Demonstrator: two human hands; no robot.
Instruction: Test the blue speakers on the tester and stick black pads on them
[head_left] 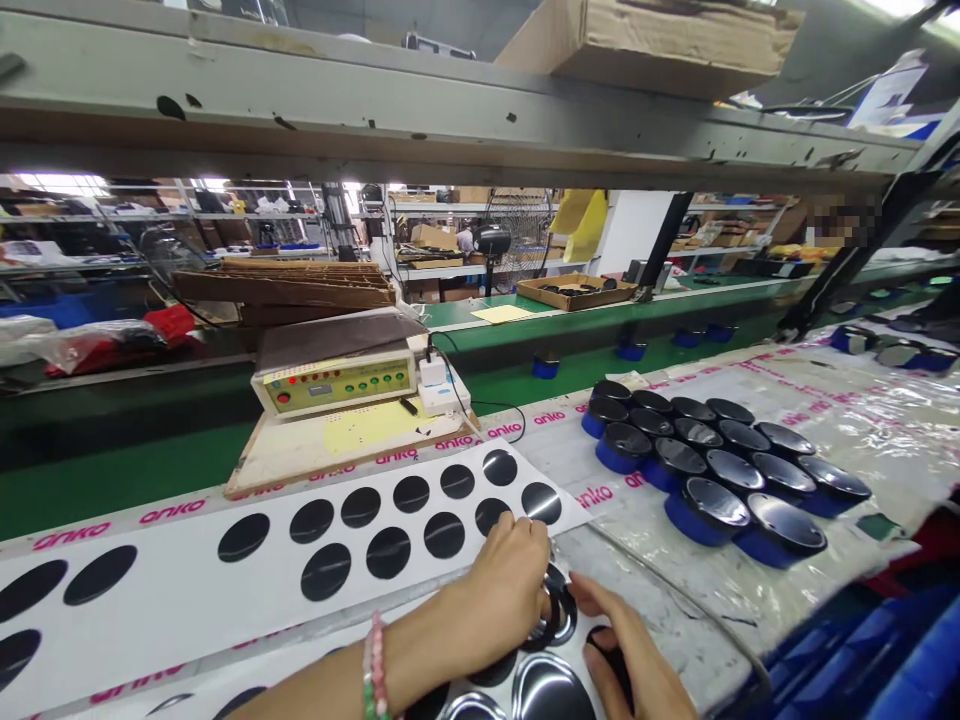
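My left hand (pixel 510 585), with a beaded bracelet (pixel 375 665) on its wrist, has curled fingers at a shiny black ring-shaped piece (pixel 559 612); the fingertips are partly hidden. Just right of it is my right hand (pixel 641 655), thumb and fingers apart. A dark patch shows between them; I cannot make out whether it is a separate piece. Beneath both hands lie round black glossy pieces (pixel 551 690), some with silvery rims. Behind my left hand, a white sheet (pixel 187 590) carries rows of flat black discs (pixel 388 552).
Right of the hands stands a cluster of blue round parts with glossy black tops (pixel 705 510) on plastic film. A control box (pixel 337 385) sits behind the sheet. Beyond runs a green conveyor (pixel 495 385) with several blue parts. A metal shelf beam (pixel 450 120) crosses overhead.
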